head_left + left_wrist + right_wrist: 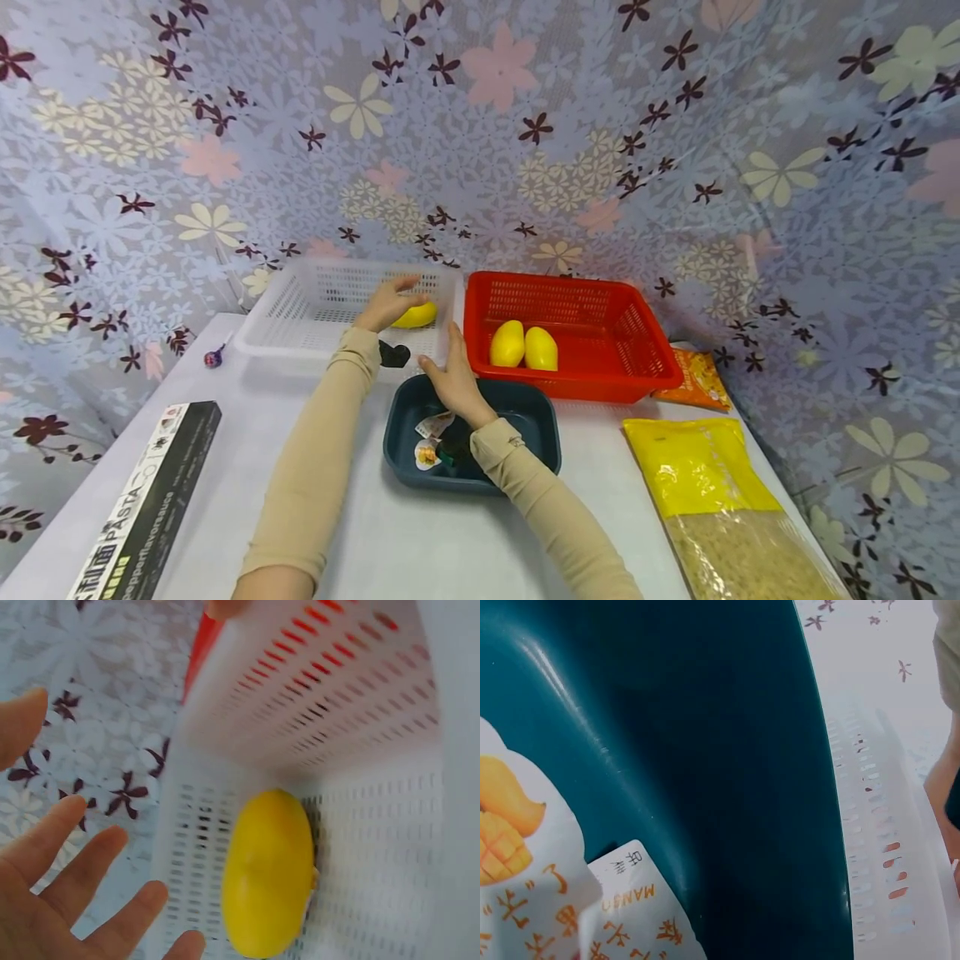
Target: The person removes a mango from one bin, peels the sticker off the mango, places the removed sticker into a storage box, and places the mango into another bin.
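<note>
My left hand [388, 305] hovers over the right part of the white perforated basket [288, 337], fingers spread and holding nothing. Close beside it, a yellow mango [417, 315] lies on the basket floor; the left wrist view shows the mango [268, 874] whole, apart from the fingers [82, 874]. My right hand [456, 383] is at that basket's front right corner, fingers extended and thumb spread apart; one fingertip [225, 606] shows at the rim in the left wrist view. Beneath the right forearm stands a dark teal bin [551, 433] holding mango-printed labels [517, 847].
A red basket [600, 383] with two yellow mangoes [523, 345] adjoins the white one. An orange packet [701, 379] and a yellow-topped bag [697, 467] lie right. On the left are a pasta box [153, 500] and a lollipop [213, 358]. Flowered cloth hangs behind.
</note>
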Motion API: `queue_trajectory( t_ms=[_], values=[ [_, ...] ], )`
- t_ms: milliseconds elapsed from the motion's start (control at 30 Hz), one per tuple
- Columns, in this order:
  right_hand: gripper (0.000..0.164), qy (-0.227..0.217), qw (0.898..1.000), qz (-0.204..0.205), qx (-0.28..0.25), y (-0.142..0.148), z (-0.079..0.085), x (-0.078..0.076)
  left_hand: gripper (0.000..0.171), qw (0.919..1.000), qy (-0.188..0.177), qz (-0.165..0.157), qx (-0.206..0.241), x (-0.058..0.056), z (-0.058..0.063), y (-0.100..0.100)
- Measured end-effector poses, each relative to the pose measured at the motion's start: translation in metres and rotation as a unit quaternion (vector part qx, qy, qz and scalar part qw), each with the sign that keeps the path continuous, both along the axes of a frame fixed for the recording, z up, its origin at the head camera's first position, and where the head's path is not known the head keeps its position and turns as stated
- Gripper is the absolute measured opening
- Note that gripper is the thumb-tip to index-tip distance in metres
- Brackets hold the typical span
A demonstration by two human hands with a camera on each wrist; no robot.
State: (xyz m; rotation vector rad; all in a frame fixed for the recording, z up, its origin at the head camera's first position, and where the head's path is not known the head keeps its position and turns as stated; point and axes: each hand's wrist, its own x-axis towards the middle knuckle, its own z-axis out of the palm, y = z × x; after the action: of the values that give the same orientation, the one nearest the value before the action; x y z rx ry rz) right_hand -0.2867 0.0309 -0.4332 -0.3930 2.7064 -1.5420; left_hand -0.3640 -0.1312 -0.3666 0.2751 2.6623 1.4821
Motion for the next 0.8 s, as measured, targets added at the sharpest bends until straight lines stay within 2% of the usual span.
queue_trajectory(
  t_ms=[233, 367, 600, 800],
  values=[
    [0.081, 0.003, 1.000, 0.001, -0.004, 0.000, -0.001, 0.000, 0.071, 0.9996, -0.003, 0.009, -0.026, -0.013, -0.011, -0.003],
    [0.080, 0.002, 1.000, -0.001, -0.005, 0.001, -0.001, 0.000, 0.073, 0.9992, -0.006, 0.015, -0.036, -0.021, -0.012, -0.005],
    [0.080, 0.005, 1.000, -0.002, -0.004, 0.002, -0.001, 0.001, 0.070, 0.9990, -0.038, 0.019, -0.013, -0.031, -0.015, -0.008],
    [0.079, 0.002, 1.000, 0.003, 0.000, 0.002, 0.001, 0.005, 0.069, 0.9979, -0.054, 0.029, -0.019, -0.036, -0.024, -0.011]
  ],
)
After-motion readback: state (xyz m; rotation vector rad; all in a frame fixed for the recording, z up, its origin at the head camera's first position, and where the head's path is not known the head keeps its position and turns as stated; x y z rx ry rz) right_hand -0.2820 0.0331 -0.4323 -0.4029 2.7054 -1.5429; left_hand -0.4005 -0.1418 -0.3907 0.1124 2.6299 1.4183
